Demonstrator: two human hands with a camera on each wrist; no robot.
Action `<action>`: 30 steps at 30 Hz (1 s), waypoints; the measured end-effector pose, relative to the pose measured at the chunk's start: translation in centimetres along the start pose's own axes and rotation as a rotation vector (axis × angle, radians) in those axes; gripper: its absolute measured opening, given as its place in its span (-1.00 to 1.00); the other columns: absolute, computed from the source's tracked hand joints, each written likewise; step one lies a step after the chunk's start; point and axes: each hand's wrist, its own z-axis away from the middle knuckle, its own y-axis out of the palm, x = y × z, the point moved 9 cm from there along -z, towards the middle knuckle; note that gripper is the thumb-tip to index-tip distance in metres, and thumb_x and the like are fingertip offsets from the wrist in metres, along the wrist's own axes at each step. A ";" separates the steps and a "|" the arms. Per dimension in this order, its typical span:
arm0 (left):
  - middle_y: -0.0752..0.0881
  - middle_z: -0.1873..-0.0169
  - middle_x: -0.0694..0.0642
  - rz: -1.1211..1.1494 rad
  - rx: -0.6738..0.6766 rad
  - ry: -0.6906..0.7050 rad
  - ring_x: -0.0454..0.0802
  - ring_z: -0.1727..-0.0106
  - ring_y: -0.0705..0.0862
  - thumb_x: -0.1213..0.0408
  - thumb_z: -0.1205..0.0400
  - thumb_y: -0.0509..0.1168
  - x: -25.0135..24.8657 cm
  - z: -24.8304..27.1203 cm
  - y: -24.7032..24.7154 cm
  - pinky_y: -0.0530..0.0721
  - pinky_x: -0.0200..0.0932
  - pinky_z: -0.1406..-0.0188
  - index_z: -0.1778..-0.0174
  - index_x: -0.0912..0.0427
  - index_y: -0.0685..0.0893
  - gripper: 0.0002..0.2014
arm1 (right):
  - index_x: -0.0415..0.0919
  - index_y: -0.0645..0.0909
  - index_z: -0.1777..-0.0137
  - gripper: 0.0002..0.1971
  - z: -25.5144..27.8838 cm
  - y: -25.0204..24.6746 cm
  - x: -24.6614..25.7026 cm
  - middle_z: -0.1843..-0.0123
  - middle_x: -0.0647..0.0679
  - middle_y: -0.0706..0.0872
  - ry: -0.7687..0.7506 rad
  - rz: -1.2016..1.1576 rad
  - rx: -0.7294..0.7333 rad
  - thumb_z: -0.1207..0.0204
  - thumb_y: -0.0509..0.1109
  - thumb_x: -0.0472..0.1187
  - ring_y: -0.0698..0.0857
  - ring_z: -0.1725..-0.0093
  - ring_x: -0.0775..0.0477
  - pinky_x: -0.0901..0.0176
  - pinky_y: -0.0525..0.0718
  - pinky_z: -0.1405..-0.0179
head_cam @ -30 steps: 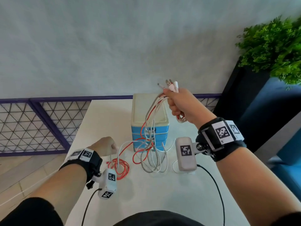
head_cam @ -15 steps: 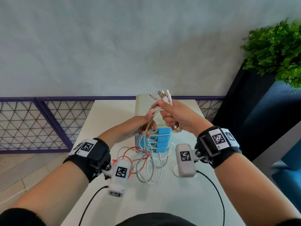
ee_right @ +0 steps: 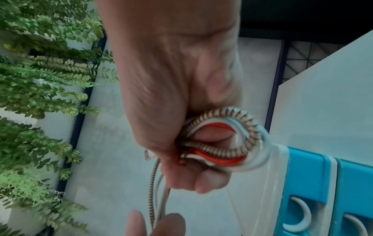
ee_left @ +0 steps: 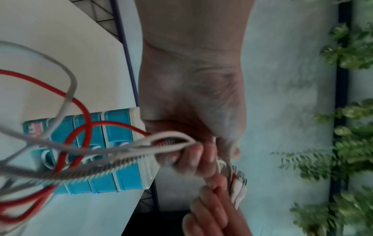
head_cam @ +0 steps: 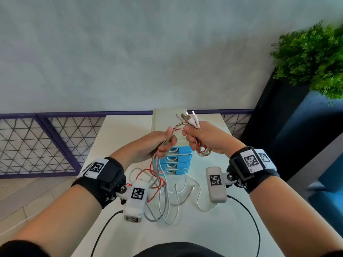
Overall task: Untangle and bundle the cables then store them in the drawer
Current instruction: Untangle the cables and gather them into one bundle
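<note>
- The cables [head_cam: 168,143], several white, one red and one braided, are held up in the air over the white table [head_cam: 118,138], just in front of the blue drawer unit [head_cam: 176,160]; their plug ends [head_cam: 187,117] stick up and away out of the right fist.
- The right hand [head_cam: 206,140] is clenched round the plug ends and a small wound loop [ee_right: 228,138] that hangs below the fist.
- The left hand [head_cam: 157,145] sits just beside it, fingers curled round the same strands a little further down their length.
- From the left grip the long axis runs downward and toward the person; the loose tails [head_cam: 163,197] sprawl on the table, crossed over one another.
- Judgement: the left hand is nearer the slack, so it should feed the next turn up to the right-hand loop; the crossed tails may snag.
</note>
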 end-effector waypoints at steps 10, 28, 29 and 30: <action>0.32 0.53 -0.02 0.020 0.021 -0.079 -0.09 0.51 0.35 -0.02 -0.75 -0.07 1.1 0.5 0.8 0.52 -0.22 0.27 0.31 0.11 0.41 -0.60 | -0.29 0.55 0.05 -0.76 -1.1 -0.6 -1.8 0.50 0.03 0.30 0.057 -0.322 -0.163 -0.74 0.15 -0.18 0.33 0.58 0.11 0.29 0.49 0.56; 0.66 0.11 0.33 -1.042 -0.497 -0.417 0.30 0.14 0.66 0.57 -0.64 0.06 0.6 -0.7 1.9 0.57 -0.10 -0.16 -0.29 0.46 0.53 -0.68 | -0.22 0.54 0.29 -0.72 -1.7 3.9 -1.6 0.41 -0.13 0.64 0.145 -0.513 -0.046 -0.55 0.44 -0.07 0.67 0.34 -0.08 0.05 0.62 0.10; 0.67 0.06 0.39 -1.082 -0.553 -0.400 0.35 0.10 0.70 0.60 -0.63 0.07 0.7 -1.1 1.9 0.56 -0.09 -0.22 -0.27 0.51 0.52 -0.69 | -0.22 0.56 0.28 -0.74 -1.8 3.8 -1.7 0.41 -0.11 0.64 0.150 -0.531 -0.054 -0.57 0.42 -0.10 0.67 0.35 -0.05 0.08 0.61 0.12; 0.67 0.00 0.39 -1.159 -0.529 -0.374 0.34 0.07 0.70 0.56 -0.66 0.05 0.2 -0.8 3.0 0.59 -0.06 -0.07 -0.29 0.49 0.47 -0.70 | -0.22 0.58 0.25 -0.77 -1.8 3.6 -1.8 0.40 -0.07 0.61 0.148 -0.537 -0.077 -0.59 0.40 -0.11 0.64 0.37 -0.01 0.13 0.60 0.17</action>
